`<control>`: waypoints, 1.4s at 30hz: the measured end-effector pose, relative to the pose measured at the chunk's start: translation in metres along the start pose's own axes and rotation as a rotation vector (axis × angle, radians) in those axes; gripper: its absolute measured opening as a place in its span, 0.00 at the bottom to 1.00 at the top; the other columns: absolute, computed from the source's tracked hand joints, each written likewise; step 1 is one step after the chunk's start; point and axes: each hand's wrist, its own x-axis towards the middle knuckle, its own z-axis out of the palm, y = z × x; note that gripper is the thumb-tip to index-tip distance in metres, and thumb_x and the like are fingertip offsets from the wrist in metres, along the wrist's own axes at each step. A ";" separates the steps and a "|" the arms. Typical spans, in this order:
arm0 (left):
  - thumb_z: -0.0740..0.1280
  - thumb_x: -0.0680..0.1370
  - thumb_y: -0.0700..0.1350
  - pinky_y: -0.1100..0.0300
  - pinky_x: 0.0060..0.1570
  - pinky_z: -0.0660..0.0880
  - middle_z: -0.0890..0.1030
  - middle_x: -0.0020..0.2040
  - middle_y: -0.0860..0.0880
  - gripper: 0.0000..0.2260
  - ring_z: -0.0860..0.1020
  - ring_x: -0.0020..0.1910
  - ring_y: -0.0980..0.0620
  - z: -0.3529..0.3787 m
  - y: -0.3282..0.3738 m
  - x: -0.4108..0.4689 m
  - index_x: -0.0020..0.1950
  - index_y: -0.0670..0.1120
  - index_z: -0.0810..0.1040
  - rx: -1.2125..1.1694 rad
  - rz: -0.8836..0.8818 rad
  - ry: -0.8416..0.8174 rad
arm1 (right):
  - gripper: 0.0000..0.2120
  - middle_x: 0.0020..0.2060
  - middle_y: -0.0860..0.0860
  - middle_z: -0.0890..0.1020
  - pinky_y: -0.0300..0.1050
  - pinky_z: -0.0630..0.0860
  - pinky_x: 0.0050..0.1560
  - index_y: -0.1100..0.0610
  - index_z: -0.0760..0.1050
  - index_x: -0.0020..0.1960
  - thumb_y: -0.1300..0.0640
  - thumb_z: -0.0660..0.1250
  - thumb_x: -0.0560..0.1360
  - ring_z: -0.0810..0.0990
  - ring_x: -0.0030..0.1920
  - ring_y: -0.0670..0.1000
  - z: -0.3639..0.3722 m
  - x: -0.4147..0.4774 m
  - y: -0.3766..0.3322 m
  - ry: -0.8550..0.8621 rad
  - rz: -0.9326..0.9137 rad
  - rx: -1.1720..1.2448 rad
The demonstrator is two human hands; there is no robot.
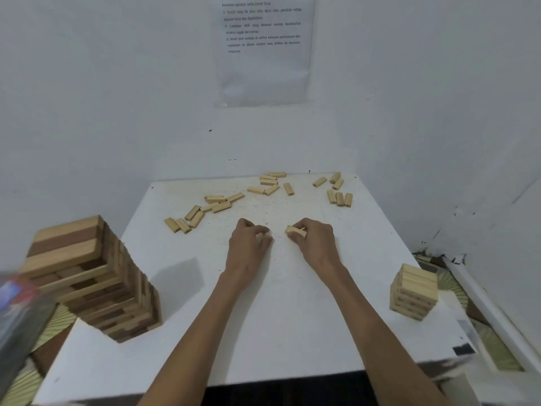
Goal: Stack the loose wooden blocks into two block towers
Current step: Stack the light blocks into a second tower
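Observation:
A tall tower [96, 276] of light and dark wooden blocks stands at the table's left edge. A short tower [414, 291] of pale blocks stands at the right edge. Several loose blocks [216, 203] lie scattered across the far half of the white table [292, 332]. My left hand [248, 241] is curled at the table's middle, and pale wood shows between its fingers. My right hand [314, 235] grips a pale block [294, 230] just to the right of it. Both hands rest low on the tabletop, a little apart.
White walls close in behind and to the right of the table, with a printed sheet [263, 48] taped on the back wall. A blurred object [20, 312] sits at the lower left beside the tall tower. Clutter lies on the floor at the right.

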 end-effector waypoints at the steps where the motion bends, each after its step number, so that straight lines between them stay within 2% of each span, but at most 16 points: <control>1: 0.69 0.81 0.49 0.63 0.54 0.68 0.75 0.58 0.50 0.12 0.74 0.50 0.56 -0.003 -0.001 -0.012 0.62 0.46 0.84 0.014 0.022 -0.010 | 0.07 0.47 0.52 0.84 0.43 0.76 0.48 0.59 0.83 0.53 0.56 0.72 0.79 0.80 0.48 0.51 0.003 -0.013 0.000 -0.001 -0.010 -0.032; 5: 0.69 0.79 0.51 0.62 0.52 0.70 0.75 0.65 0.50 0.19 0.75 0.48 0.53 -0.025 -0.005 -0.057 0.67 0.44 0.81 0.140 0.155 -0.198 | 0.07 0.48 0.54 0.81 0.49 0.76 0.49 0.60 0.81 0.52 0.58 0.68 0.81 0.79 0.50 0.53 0.004 -0.059 -0.001 -0.022 -0.048 -0.140; 8: 0.69 0.79 0.48 0.66 0.50 0.69 0.72 0.68 0.51 0.21 0.74 0.46 0.55 -0.037 -0.004 -0.080 0.71 0.45 0.78 0.174 0.185 -0.315 | 0.09 0.47 0.53 0.83 0.47 0.75 0.47 0.59 0.82 0.51 0.54 0.67 0.81 0.79 0.48 0.52 -0.003 -0.080 -0.004 -0.056 -0.068 -0.173; 12: 0.77 0.75 0.50 0.72 0.48 0.71 0.77 0.62 0.53 0.30 0.77 0.49 0.59 -0.046 -0.003 -0.094 0.76 0.49 0.73 0.041 0.165 -0.340 | 0.11 0.48 0.50 0.80 0.42 0.71 0.46 0.55 0.82 0.51 0.48 0.68 0.80 0.78 0.50 0.50 -0.008 -0.105 -0.008 -0.105 -0.047 -0.161; 15: 0.80 0.72 0.48 0.64 0.56 0.77 0.79 0.60 0.54 0.32 0.79 0.52 0.59 -0.049 -0.002 -0.102 0.74 0.48 0.75 -0.051 0.147 -0.340 | 0.12 0.43 0.46 0.83 0.42 0.76 0.48 0.54 0.83 0.52 0.46 0.69 0.79 0.80 0.48 0.47 -0.015 -0.115 -0.008 -0.166 -0.018 -0.096; 17: 0.80 0.72 0.47 0.58 0.59 0.78 0.79 0.60 0.54 0.31 0.79 0.52 0.58 -0.049 -0.001 -0.105 0.74 0.48 0.75 -0.062 0.151 -0.331 | 0.13 0.41 0.45 0.83 0.42 0.78 0.48 0.53 0.83 0.54 0.44 0.69 0.79 0.81 0.47 0.46 -0.025 -0.117 -0.007 -0.141 0.026 -0.012; 21: 0.81 0.71 0.50 0.62 0.51 0.78 0.79 0.58 0.56 0.32 0.79 0.49 0.58 -0.050 0.003 -0.104 0.73 0.49 0.76 -0.054 0.152 -0.300 | 0.19 0.45 0.49 0.82 0.48 0.78 0.50 0.52 0.77 0.64 0.42 0.67 0.79 0.80 0.50 0.51 -0.032 -0.109 0.003 -0.050 0.002 -0.182; 23: 0.81 0.69 0.54 0.66 0.47 0.76 0.79 0.57 0.57 0.34 0.78 0.49 0.60 -0.050 0.005 -0.102 0.73 0.50 0.76 -0.042 0.166 -0.309 | 0.24 0.53 0.50 0.81 0.49 0.76 0.56 0.52 0.73 0.70 0.41 0.67 0.79 0.77 0.59 0.52 -0.033 -0.107 0.009 -0.156 -0.029 -0.253; 25: 0.82 0.67 0.57 0.69 0.46 0.73 0.78 0.58 0.57 0.38 0.77 0.48 0.61 -0.050 0.005 -0.101 0.74 0.51 0.75 -0.024 0.176 -0.326 | 0.29 0.56 0.45 0.78 0.46 0.72 0.62 0.50 0.66 0.77 0.43 0.67 0.79 0.71 0.65 0.50 -0.044 -0.102 0.012 -0.336 -0.071 -0.236; 27: 0.82 0.66 0.60 0.70 0.45 0.72 0.77 0.59 0.57 0.40 0.76 0.48 0.63 -0.050 0.004 -0.100 0.74 0.51 0.74 0.005 0.183 -0.337 | 0.35 0.56 0.43 0.75 0.48 0.68 0.68 0.49 0.59 0.80 0.46 0.68 0.78 0.67 0.67 0.49 -0.059 -0.093 0.015 -0.506 -0.109 -0.268; 29: 0.82 0.66 0.59 0.71 0.44 0.71 0.77 0.59 0.57 0.38 0.76 0.46 0.62 -0.048 0.005 -0.100 0.73 0.51 0.75 0.015 0.194 -0.340 | 0.37 0.57 0.43 0.75 0.53 0.67 0.70 0.49 0.57 0.81 0.48 0.69 0.76 0.66 0.66 0.49 -0.066 -0.083 0.017 -0.604 -0.160 -0.346; 31: 0.82 0.67 0.56 0.69 0.45 0.73 0.78 0.57 0.55 0.34 0.77 0.46 0.60 -0.042 0.008 -0.099 0.71 0.49 0.77 -0.021 0.192 -0.325 | 0.34 0.55 0.43 0.76 0.53 0.68 0.68 0.49 0.63 0.79 0.48 0.72 0.76 0.68 0.61 0.47 -0.063 -0.075 0.017 -0.664 -0.228 -0.347; 33: 0.82 0.69 0.51 0.64 0.49 0.76 0.80 0.56 0.53 0.29 0.79 0.47 0.58 -0.038 0.010 -0.097 0.69 0.48 0.80 -0.062 0.184 -0.303 | 0.31 0.52 0.43 0.78 0.49 0.71 0.63 0.50 0.70 0.74 0.46 0.75 0.74 0.71 0.57 0.45 -0.056 -0.073 0.014 -0.700 -0.288 -0.278; 36: 0.82 0.70 0.49 0.62 0.52 0.79 0.80 0.56 0.54 0.28 0.80 0.48 0.58 -0.037 0.007 -0.095 0.68 0.48 0.81 -0.085 0.184 -0.322 | 0.27 0.45 0.43 0.80 0.36 0.71 0.53 0.50 0.76 0.69 0.46 0.78 0.72 0.74 0.51 0.42 -0.048 -0.074 0.015 -0.653 -0.330 -0.178; 39: 0.83 0.68 0.51 0.61 0.54 0.79 0.80 0.58 0.56 0.30 0.80 0.50 0.59 -0.037 0.003 -0.097 0.68 0.49 0.80 -0.118 0.200 -0.366 | 0.27 0.43 0.42 0.81 0.29 0.67 0.49 0.48 0.77 0.68 0.47 0.79 0.71 0.73 0.50 0.38 -0.045 -0.075 0.020 -0.612 -0.301 -0.106; 42: 0.83 0.68 0.49 0.60 0.53 0.80 0.80 0.56 0.55 0.29 0.80 0.49 0.58 -0.038 0.005 -0.096 0.67 0.48 0.81 -0.134 0.194 -0.353 | 0.30 0.43 0.41 0.81 0.29 0.67 0.48 0.44 0.74 0.70 0.44 0.79 0.70 0.72 0.50 0.36 -0.044 -0.074 0.021 -0.615 -0.300 -0.095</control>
